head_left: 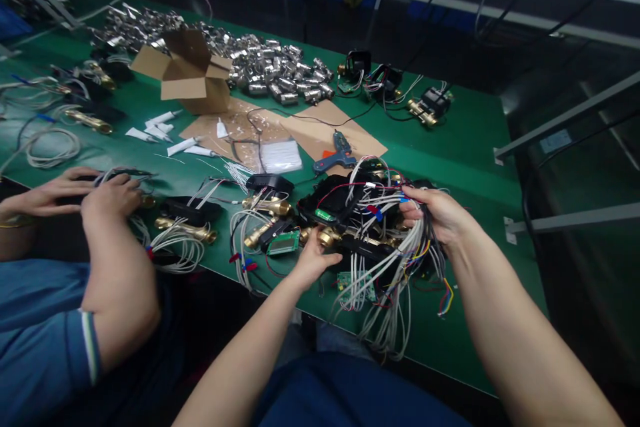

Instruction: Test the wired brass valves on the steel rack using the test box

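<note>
My left hand (pixel 316 260) grips the end of a brass pipe fitting (pixel 327 236), its thumb stretched to the right below it. Above this fitting is an open black housing (pixel 325 197) with a small green part inside. My right hand (pixel 437 214) is closed round a bundle of grey cables (pixel 413 240), which hangs down over the bench's front edge. Thin coloured wires dangle beside the bundle. Below the fitting lies a green circuit board (pixel 356 286), partly covered by cables. Left of my left hand rests a small display board (pixel 283 243).
A co-worker's hands (pixel 113 195) work at the left. Behind are a glue gun (pixel 335 155), cardboard sheets (pixel 340 127), white tubes (pixel 160 126), an open carton (pixel 195 90) and heaped metal fittings (pixel 275 67). More brass units (pixel 429 106) stand at back right. Metal struts (pixel 575 219) flank the bench.
</note>
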`<state>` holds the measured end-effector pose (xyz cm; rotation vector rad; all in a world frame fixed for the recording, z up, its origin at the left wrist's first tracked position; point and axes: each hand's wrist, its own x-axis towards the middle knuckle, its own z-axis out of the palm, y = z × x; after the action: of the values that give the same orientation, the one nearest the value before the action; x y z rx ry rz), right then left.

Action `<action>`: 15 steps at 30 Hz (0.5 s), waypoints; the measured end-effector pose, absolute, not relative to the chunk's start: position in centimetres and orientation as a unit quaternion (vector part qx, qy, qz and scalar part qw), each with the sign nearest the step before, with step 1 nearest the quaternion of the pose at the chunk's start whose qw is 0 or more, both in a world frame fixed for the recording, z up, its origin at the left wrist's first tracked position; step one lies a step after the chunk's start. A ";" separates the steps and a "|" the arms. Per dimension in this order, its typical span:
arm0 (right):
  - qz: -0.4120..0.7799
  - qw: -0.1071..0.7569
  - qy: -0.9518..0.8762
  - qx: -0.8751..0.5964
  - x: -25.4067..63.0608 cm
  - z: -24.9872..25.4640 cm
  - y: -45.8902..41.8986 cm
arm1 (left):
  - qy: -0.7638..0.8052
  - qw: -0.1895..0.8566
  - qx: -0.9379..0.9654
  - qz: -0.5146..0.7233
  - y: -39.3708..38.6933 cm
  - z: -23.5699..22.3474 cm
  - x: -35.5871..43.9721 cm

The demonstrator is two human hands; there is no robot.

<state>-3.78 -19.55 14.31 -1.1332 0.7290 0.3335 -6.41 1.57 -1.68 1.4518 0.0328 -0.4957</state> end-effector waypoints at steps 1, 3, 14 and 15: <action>0.160 0.767 0.336 -0.522 -3.7 14.3 -19.8 | 0.034 0.764 0.601 -0.232 1.0 -2.0 -6.7; 0.175 0.767 0.331 -0.520 -3.5 14.3 -20.2 | 0.072 0.813 0.536 -0.216 -0.2 -2.5 -7.6; 0.195 0.708 0.369 -0.569 -2.5 15.1 -21.5 | 0.076 0.773 0.577 -0.252 -1.8 -2.4 -10.6; 0.195 0.698 0.377 -0.577 -2.4 15.2 -21.7 | 0.073 0.757 0.595 -0.259 -1.4 -1.7 -10.8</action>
<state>-2.37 -21.68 15.19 -1.2858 0.8399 0.4340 -10.84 -1.41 -1.74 1.2971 0.1581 -0.5637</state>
